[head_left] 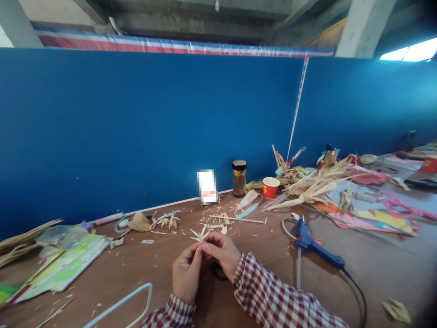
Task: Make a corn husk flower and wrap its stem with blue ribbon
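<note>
My left hand (187, 269) and my right hand (223, 250) meet over the front middle of the table, fingertips pinched together. Between them is a small pale flower of corn husk strips (200, 235), its pointed petals spread out above the fingers. Its base is hidden by my fingertips. Under my right hand lies a black rounded thing (219, 272), mostly covered, whose kind I cannot make out. Just beyond the flower are a thin wooden stick (239, 219) and scattered husk scraps (223, 230).
A blue glue gun (316, 243) with a cord lies at right. Behind stand a lidded jar (239, 180), a red paper cup (271, 189) and a heap of dry corn husks (314, 184). At left are a green printed sheet (64, 269) and a white bent rod (123, 303). A blue partition (153, 123) closes the back.
</note>
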Available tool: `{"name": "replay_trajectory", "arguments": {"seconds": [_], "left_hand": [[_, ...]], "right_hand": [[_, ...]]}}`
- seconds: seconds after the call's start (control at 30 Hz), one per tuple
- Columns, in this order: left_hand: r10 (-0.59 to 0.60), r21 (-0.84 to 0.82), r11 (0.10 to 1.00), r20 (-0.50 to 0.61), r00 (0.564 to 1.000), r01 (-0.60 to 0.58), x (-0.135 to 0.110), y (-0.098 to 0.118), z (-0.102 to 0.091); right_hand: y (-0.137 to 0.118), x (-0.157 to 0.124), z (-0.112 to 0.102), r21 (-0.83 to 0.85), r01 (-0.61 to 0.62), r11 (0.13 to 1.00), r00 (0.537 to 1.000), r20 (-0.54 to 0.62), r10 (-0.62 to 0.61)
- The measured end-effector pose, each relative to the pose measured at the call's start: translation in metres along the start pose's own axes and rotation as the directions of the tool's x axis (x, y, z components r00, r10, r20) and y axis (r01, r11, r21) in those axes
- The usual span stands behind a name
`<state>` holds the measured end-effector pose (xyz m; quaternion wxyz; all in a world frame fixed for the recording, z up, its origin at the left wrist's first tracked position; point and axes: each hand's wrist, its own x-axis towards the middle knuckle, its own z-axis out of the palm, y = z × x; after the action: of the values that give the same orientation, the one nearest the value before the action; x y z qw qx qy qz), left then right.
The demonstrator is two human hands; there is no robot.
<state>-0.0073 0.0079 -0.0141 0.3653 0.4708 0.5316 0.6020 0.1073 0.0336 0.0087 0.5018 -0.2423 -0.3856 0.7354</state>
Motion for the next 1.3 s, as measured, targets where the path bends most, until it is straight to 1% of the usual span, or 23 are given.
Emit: {"name": "replay_trajectory", "arguments": {"seconds": [0.13, 0.37, 0.53, 0.77, 0.9, 1.0, 1.07, 1.17, 1.23, 1.3], "left_hand": [[-0.003, -0.003, 1.000, -0.002, 1.000, 0.003, 0.000, -0.002, 0.000], [0.084, 0.100, 0.992, -0.039, 0.996, -0.079, -0.003, 0.008, 0.002], [0.097, 0.135, 0.987, -0.027, 0.995, -0.093, -0.004, 0.010, 0.003], [0.132, 0.224, 0.967, -0.052, 0.990, -0.118, -0.008, 0.012, 0.004], [0.145, 0.262, 0.957, -0.059, 0.988, -0.125, -0.009, 0.014, 0.005], [0.081, 0.195, 0.979, -0.058, 0.995, -0.068, -0.007, 0.012, 0.004], [-0.005, 0.078, 0.997, -0.037, 0.999, 0.008, -0.004, 0.009, 0.004], [-0.109, -0.093, 0.990, 0.017, 0.994, 0.110, -0.001, 0.003, 0.004], [-0.135, -0.149, 0.979, 0.040, 0.990, 0.139, -0.001, 0.000, 0.004], [-0.141, -0.172, 0.974, 0.042, 0.989, 0.146, -0.001, -0.002, 0.005]], "right_hand": [[0.001, 0.000, -0.002, -0.023, 0.002, 1.000, 1.000, 0.014, -0.002], [0.004, 0.001, -0.004, -0.034, -0.014, 0.999, 1.000, 0.002, 0.015], [0.002, -0.001, -0.002, -0.029, -0.039, 0.999, 0.999, -0.013, 0.039], [0.002, 0.000, -0.003, -0.070, -0.022, 0.997, 1.000, -0.017, 0.021], [0.001, -0.001, 0.000, -0.128, -0.015, 0.992, 0.999, -0.031, 0.011], [0.002, -0.002, 0.001, -0.173, -0.003, 0.985, 0.999, -0.042, -0.005], [0.003, -0.002, 0.001, -0.173, -0.008, 0.985, 0.998, -0.062, -0.002], [0.004, -0.001, -0.001, -0.164, -0.019, 0.986, 0.995, -0.099, 0.002], [0.003, 0.000, -0.003, -0.188, -0.009, 0.982, 0.996, -0.087, -0.007], [0.002, 0.001, -0.004, -0.217, 0.003, 0.976, 0.998, -0.068, -0.018]]}}
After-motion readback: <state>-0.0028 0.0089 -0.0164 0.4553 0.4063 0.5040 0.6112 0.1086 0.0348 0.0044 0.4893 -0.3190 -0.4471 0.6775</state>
